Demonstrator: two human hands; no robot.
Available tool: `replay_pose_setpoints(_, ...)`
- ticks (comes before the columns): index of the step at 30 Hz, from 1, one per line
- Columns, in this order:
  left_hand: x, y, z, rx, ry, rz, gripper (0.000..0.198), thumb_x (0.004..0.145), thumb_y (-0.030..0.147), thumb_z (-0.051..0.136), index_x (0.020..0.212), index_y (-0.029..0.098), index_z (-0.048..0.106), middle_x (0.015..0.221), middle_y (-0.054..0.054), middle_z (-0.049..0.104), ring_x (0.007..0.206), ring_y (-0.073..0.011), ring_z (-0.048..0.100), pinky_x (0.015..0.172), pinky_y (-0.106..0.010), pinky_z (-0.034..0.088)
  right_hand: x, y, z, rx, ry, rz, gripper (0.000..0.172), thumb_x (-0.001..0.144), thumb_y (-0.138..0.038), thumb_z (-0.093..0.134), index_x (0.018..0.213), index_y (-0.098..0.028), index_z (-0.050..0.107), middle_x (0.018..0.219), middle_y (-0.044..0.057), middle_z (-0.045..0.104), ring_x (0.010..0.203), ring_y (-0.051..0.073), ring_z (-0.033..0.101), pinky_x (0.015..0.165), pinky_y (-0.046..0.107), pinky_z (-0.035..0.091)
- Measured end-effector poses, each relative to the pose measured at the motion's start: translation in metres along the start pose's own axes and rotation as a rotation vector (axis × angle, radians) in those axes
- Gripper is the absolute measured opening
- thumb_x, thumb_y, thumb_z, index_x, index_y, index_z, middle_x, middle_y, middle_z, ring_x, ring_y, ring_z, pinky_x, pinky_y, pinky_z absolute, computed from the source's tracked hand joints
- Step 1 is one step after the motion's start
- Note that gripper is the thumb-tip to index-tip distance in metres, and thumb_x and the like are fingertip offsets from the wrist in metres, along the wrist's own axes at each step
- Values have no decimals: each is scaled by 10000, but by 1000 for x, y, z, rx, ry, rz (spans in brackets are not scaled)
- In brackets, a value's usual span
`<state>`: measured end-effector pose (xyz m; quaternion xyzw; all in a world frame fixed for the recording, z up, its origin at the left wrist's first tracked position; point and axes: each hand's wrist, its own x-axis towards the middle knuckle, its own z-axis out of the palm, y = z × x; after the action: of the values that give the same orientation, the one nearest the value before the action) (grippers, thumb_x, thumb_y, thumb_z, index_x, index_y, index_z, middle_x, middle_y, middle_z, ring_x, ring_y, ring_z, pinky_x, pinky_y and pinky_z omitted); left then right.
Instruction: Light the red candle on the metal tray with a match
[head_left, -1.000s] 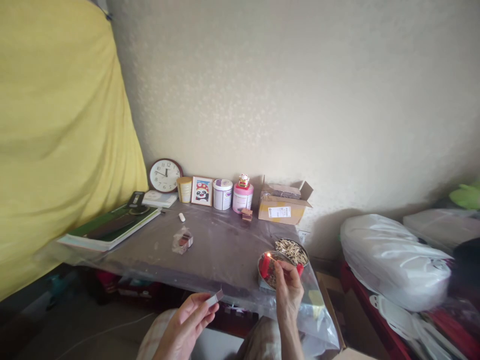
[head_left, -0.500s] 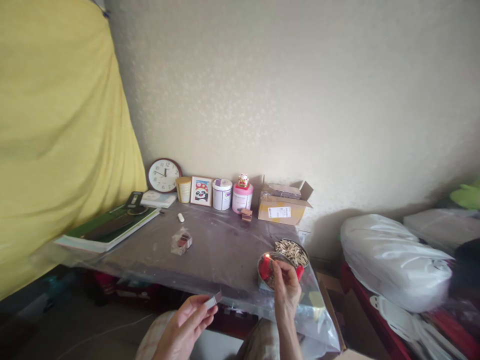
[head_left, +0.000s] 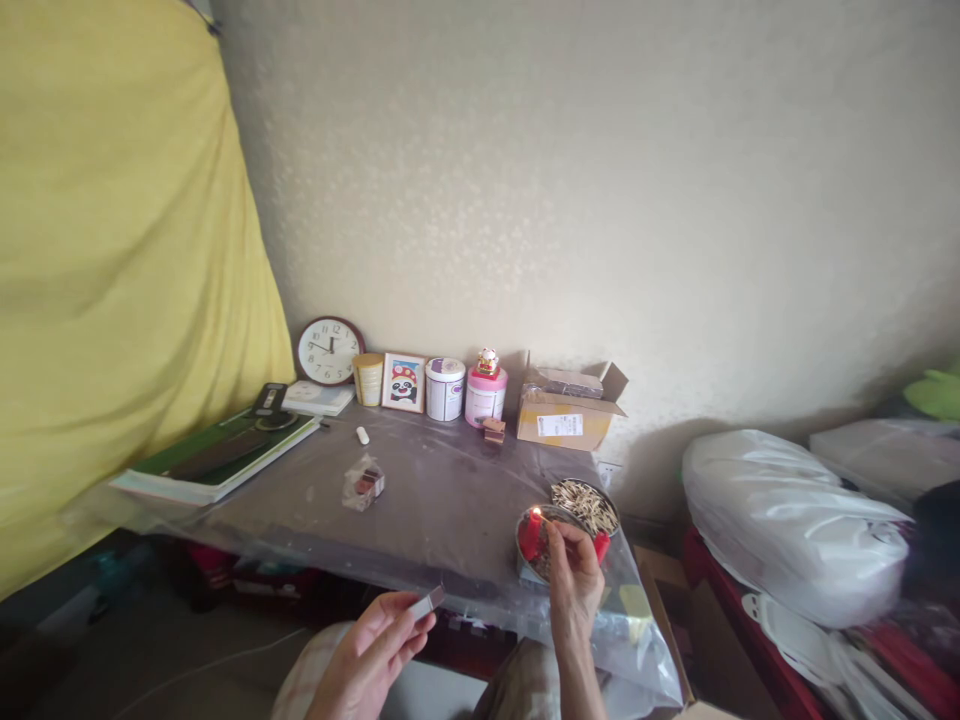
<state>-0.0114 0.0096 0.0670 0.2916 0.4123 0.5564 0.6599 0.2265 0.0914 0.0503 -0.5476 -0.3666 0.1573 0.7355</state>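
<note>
My left hand [head_left: 371,650] is low in front of the table edge, fingers pinched on a small matchbox [head_left: 426,603]. Raised at the table's near right corner, my right hand [head_left: 574,580] has its fingers pinched together beside a lit red candle [head_left: 532,532]; what it pinches is too thin to name. The candle stands in a round metal tin [head_left: 541,545] with a small flame at its top. Just behind, a second round tin [head_left: 585,503] holds several pale matchsticks.
A plastic sheet covers the table [head_left: 442,490]. Along the wall stand a clock [head_left: 328,351], a framed picture [head_left: 403,382], two canisters [head_left: 445,388] and a cardboard box [head_left: 566,412]. Books [head_left: 225,450] lie left; a small wrapped packet [head_left: 365,482] sits mid-table. White bags [head_left: 787,520] fill the right.
Both hands have stayed almost where they were; the right hand sits slightly lower beside the candle flame. The view shifted only slightly.
</note>
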Motion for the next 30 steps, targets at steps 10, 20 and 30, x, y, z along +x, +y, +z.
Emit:
replay_pose_setpoints(10, 4, -3, -3, -8, -15, -9, 388, 649, 517, 837, 877, 207, 787, 985, -101, 792, 989, -276, 696, 935, -387, 516, -1, -6, 1, 76, 4, 114, 414, 659, -577, 771, 786, -189, 702, 734, 34, 724, 649, 186, 650, 601, 294, 549)
replay_pose_setpoints(20, -1, 3, 4, 18, 6, 0, 394, 607, 530, 855, 840, 216, 800, 964, -100, 800, 975, -292, 704, 932, -408, 527, 2, -10, -4, 160, -11, 139, 395, 604, -528, 806, 769, -186, 698, 763, 51, 752, 692, 217, 693, 653, 337, 570)
replay_pose_setpoints(30, 6, -6, -8, -30, -17, -25, 372, 621, 496, 863, 855, 215, 797, 931, -78, 809, 959, -260, 712, 911, -360, 539, 16, -57, -31, 268, 1, 166, 341, 593, -448, 858, 756, -194, 700, 688, -2, 684, 622, 134, 594, 595, 257, 491)
